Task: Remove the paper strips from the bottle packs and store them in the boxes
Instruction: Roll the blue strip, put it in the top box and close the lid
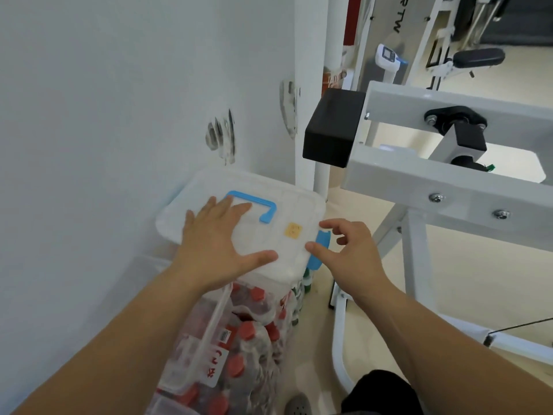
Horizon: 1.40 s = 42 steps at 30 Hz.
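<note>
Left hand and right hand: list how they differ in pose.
The left hand lies flat on the box lid with fingers spread; the right hand has fingers curled. The left hand rests by the blue handle; the right hand is at the blue latch on the lid's edge, contact unclear. Both are bare and hold nothing.

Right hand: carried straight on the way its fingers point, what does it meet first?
Most likely the blue plastic side latch on the translucent white box lid: the right hand points left at it, thumb tip near the lid's corner. Whether it touches yet is unclear.
</note>
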Motion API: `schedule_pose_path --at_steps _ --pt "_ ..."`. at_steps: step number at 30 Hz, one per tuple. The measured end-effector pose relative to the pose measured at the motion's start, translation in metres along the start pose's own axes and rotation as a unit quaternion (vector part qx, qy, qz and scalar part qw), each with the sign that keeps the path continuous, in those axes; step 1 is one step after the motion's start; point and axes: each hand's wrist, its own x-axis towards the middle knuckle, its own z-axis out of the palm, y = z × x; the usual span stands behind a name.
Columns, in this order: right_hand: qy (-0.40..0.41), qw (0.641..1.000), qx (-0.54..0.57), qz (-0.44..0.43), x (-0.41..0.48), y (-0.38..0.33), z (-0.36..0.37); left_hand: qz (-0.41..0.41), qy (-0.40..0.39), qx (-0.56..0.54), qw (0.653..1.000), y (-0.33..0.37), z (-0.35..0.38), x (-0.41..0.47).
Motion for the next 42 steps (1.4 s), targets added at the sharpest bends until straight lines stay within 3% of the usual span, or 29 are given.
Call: schedule_pose_path --at_steps 3,5,12,23,29,32,35,38,42 --pt "-0.007 0.998 0.036 0.059 -0.005 -0.001 0.004 0.127 -0.067 0.018 0.99 0.034 0.008 -0.003" --pt "-0.033 0.988 0.106 0.104 -0.008 -0.003 0.009 0.156 -0.101 0.05 0.981 0.041 0.016 0.001" --pt "-0.007 0.991 0.11 0.077 0.0 -0.011 0.007 0.09 -0.08 0.048 0.992 0.057 0.034 0.013" --pt "-0.033 0.999 -0.031 -0.019 0.014 -0.016 0.013 0.07 -0.117 0.066 0.989 0.073 0.029 0.025" --pt "-0.047 0.995 -0.073 -0.049 0.021 -0.013 0.003 0.058 -0.115 -0.007 0.992 0.071 0.021 0.024" --pt "-0.002 0.986 -0.136 -0.093 0.026 -0.022 0.004 0.047 -0.05 -0.143 0.987 0.055 0.008 0.017" --pt "-0.008 0.966 -0.197 -0.165 0.032 -0.047 0.013 0.018 0.101 -0.177 0.979 0.021 0.0 0.012" --pt "-0.101 0.932 -0.269 -0.222 0.038 -0.078 0.036 -0.062 0.193 -0.119 0.972 -0.026 -0.007 0.013" --pt "-0.229 0.872 -0.331 -0.278 0.05 -0.107 0.082 -0.135 0.205 -0.096 0.965 -0.067 -0.017 0.015"
